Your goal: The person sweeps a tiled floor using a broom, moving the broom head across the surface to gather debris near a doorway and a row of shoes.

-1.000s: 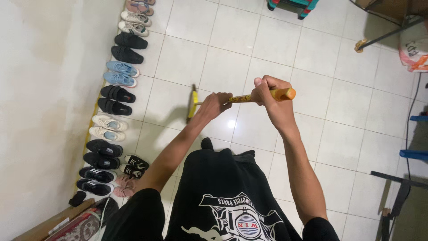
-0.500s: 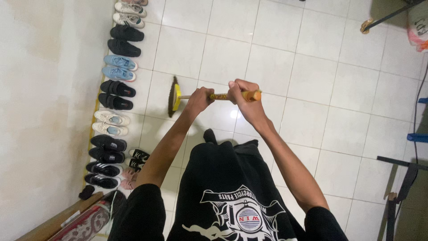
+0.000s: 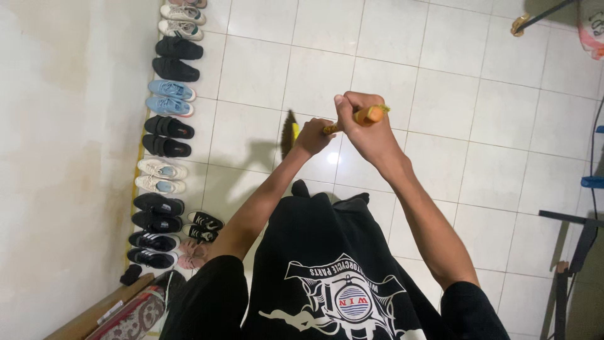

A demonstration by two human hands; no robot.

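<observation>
Both hands grip a broom with an orange-yellow patterned handle (image 3: 371, 115). My left hand (image 3: 313, 136) holds the handle lower down, close to the yellow-and-dark broom head (image 3: 289, 133), which rests on the white tiled floor (image 3: 402, 63). My right hand (image 3: 360, 123) is closed around the top end of the handle. I look down over a black printed shirt (image 3: 327, 277).
A row of several pairs of shoes (image 3: 165, 135) lines the wall (image 3: 63, 157) on the left. A wooden board and a patterned mat (image 3: 126, 315) lie at lower left. Dark metal furniture legs (image 3: 569, 252) stand at right, a bag (image 3: 591, 31) at top right.
The broom head has swept to the right, away from the shoes and towards my feet. Both hands shifted right and slightly up with the handle.
</observation>
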